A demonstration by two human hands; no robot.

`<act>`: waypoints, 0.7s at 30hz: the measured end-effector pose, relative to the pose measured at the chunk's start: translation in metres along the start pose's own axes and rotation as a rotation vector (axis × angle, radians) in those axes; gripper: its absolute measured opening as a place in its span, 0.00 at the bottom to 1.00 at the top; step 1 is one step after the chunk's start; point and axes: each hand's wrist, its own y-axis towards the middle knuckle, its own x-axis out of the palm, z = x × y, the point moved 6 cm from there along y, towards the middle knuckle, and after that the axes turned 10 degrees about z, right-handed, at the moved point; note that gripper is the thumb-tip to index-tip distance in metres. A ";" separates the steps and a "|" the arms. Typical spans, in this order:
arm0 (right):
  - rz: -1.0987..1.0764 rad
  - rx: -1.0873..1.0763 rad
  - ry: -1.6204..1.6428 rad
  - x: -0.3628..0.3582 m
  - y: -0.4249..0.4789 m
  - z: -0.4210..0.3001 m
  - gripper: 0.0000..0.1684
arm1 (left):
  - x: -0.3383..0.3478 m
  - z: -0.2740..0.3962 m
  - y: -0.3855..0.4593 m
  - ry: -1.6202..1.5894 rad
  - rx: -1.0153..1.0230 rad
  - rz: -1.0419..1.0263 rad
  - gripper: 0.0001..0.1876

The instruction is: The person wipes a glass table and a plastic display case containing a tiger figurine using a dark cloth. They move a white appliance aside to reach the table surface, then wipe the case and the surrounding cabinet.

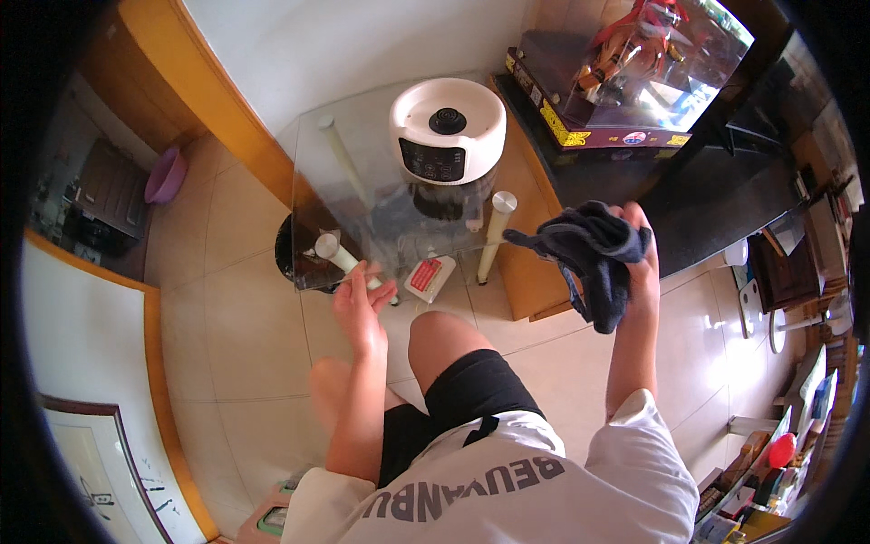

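My right hand [639, 251] grips a bunched dark grey cloth [595, 262], raised beside the black-topped cabinet; part of the cloth hangs down and a narrow end sticks out to the left. My left hand [363, 299] is at the front edge of a glass table [340, 262], fingers apart, holding nothing. On the glass stands a round white appliance base [448, 132] with a black centre connector and a dark control panel. A white box with a red label [429, 277] is below the glass near my knee.
A clear display case [652, 75] holding a figurine stands on the black countertop [707, 204]. A black bin [285, 251] is under the glass table's left side. A pink basin [166, 175] lies beyond the doorway. Shelves with mixed items are at far right.
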 end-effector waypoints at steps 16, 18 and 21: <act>-0.111 0.779 -0.014 0.075 0.053 0.095 0.27 | 0.156 0.045 -0.057 -0.098 0.279 -0.649 0.32; -0.086 0.803 -0.002 0.068 0.049 0.095 0.26 | 0.157 0.032 -0.070 -0.027 -0.012 -0.526 0.24; -0.215 0.671 -0.003 0.074 0.053 0.088 0.21 | 0.155 0.027 -0.067 -0.026 0.030 -0.417 0.17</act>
